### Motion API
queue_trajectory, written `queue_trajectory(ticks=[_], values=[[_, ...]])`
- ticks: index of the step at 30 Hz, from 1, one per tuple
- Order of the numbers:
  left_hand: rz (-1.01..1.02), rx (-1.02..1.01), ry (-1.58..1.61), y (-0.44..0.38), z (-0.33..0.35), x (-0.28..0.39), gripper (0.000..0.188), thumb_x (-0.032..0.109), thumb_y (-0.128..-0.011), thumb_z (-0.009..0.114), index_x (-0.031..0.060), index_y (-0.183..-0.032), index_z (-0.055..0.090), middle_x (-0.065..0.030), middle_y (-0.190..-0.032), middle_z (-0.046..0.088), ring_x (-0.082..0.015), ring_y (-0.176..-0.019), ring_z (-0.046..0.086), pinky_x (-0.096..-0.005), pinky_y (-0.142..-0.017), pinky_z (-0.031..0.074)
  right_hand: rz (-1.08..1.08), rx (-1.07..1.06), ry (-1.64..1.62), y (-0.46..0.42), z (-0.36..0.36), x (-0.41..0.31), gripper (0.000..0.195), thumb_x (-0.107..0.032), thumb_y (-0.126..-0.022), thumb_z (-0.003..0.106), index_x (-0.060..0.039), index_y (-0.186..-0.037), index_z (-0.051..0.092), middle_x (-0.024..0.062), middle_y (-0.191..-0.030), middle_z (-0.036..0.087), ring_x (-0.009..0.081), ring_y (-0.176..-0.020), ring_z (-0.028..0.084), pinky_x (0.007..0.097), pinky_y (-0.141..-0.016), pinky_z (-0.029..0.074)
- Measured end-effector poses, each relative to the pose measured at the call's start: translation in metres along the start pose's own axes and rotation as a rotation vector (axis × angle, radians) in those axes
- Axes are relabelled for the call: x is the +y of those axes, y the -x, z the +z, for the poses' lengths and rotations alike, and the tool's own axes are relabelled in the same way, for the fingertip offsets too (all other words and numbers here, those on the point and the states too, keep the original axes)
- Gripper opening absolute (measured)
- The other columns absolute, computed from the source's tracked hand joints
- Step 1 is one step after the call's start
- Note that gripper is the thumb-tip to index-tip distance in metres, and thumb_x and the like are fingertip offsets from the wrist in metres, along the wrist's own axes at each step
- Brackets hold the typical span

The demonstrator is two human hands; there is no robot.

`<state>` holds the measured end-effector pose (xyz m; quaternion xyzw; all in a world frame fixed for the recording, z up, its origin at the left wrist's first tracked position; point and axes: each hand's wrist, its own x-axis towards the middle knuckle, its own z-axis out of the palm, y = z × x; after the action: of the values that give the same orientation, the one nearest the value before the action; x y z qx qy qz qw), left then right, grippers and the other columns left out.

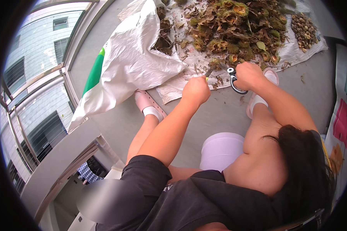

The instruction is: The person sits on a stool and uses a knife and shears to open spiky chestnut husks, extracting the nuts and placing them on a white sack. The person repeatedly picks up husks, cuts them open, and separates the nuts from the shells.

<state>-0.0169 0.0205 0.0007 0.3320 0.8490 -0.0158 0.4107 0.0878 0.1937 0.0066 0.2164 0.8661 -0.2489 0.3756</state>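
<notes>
My left hand [196, 90] is closed around a tool with a yellow part and a dark metal tip [210, 71]; most of its handle is hidden in the fist. In my right hand [250, 75] is a pair of scissors [233, 80] with black and white handles, its blades pointing at a spiny chestnut burr [215, 62] at the near edge of the pile. The two tool tips are close to the burr; whether they touch it I cannot tell. Beyond lies a heap of burrs and dry leaves [237, 31] on a white woven sheet [190, 62].
Loose brown chestnuts [304, 30] lie on the sheet's right side. A white woven sack [133, 57] with a green part spreads at left. My feet wear pink clogs [146, 101]. A pale lilac round stool or bucket [222, 150] stands between my legs. A railed window is at far left.
</notes>
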Motion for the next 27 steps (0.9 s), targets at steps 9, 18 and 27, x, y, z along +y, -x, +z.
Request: queue_trajectory(ticks=[9,18,27], values=[[-0.112,-0.185,-0.061,-0.035,-0.022,0.011,0.028,0.017,-0.086,0.052,-0.0035,-0.097,0.067,-0.0259,-0.101,0.065,-0.0383,-0.098,0.062,-0.0426,-0.086,0.05,-0.027,0.015,0.06,-0.006,0.0,-0.006,0.021,-0.006,-0.065,0.061,-0.0014,-0.082,0.072,0.0172,-0.085,0.07,0.0304,-0.082,0.069,0.0374,-0.07,0.056],[-0.097,-0.248,-0.236,-0.053,-0.019,0.023,0.029,0.01,-0.078,0.056,-0.0074,-0.098,0.066,-0.0267,-0.108,0.064,-0.0359,-0.104,0.062,-0.0386,-0.088,0.051,-0.06,0.051,0.002,-0.016,0.001,-0.001,0.022,-0.007,-0.066,0.061,-0.001,-0.084,0.072,0.0197,-0.087,0.07,0.032,-0.084,0.069,0.0384,-0.071,0.055],[-0.217,-0.154,-0.008,-0.046,-0.024,0.03,0.031,0.014,-0.08,0.057,-0.0087,-0.1,0.065,-0.0274,-0.108,0.063,-0.0369,-0.105,0.061,-0.0393,-0.089,0.05,0.07,-0.12,-0.5,-0.045,0.015,0.027,0.028,-0.016,-0.073,0.053,0.0075,-0.064,0.064,0.0195,-0.061,0.062,0.0268,-0.052,0.064,0.0365,-0.052,0.052]])
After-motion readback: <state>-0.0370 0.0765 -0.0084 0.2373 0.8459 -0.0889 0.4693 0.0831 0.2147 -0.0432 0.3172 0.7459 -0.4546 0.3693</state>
